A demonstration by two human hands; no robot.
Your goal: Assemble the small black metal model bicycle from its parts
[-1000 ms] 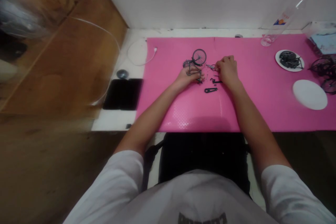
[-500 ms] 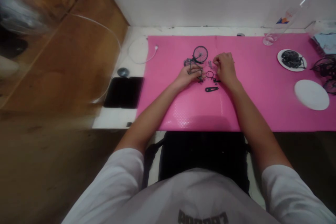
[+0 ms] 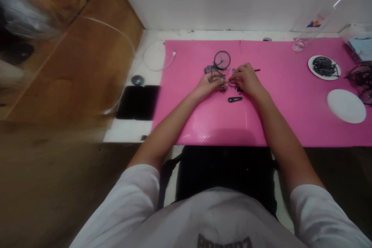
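My left hand [image 3: 207,85] is closed around the frame of a miniature bicycle [image 3: 214,67], which lies on its side on the pink mat. The bicycle's one visible spoked wheel [image 3: 222,60] points away from me. My right hand [image 3: 246,79] is lowered just right of the frame, fingers pinched together; what is between the fingertips is too small to make out. Under those fingertips a thin black ring [image 3: 232,83] is partly covered. A black chain-guard-shaped piece [image 3: 235,99] lies nearer to me. The tip of a dark rod [image 3: 257,70] shows beyond my right hand.
At the right, a white plate [image 3: 310,70] holds dark parts, with another white plate [image 3: 346,106] nearer me. More dark model bicycles [image 3: 360,77] and a clear tube [image 3: 316,19] stand there. On the left are a black tablet-like object [image 3: 137,102], a small round dish [image 3: 137,80] and a white cable [image 3: 173,54].
My right hand has come left and down, toward the black ring and the bicycle frame. More of the dark rod shows beyond it. My left hand keeps its hold.
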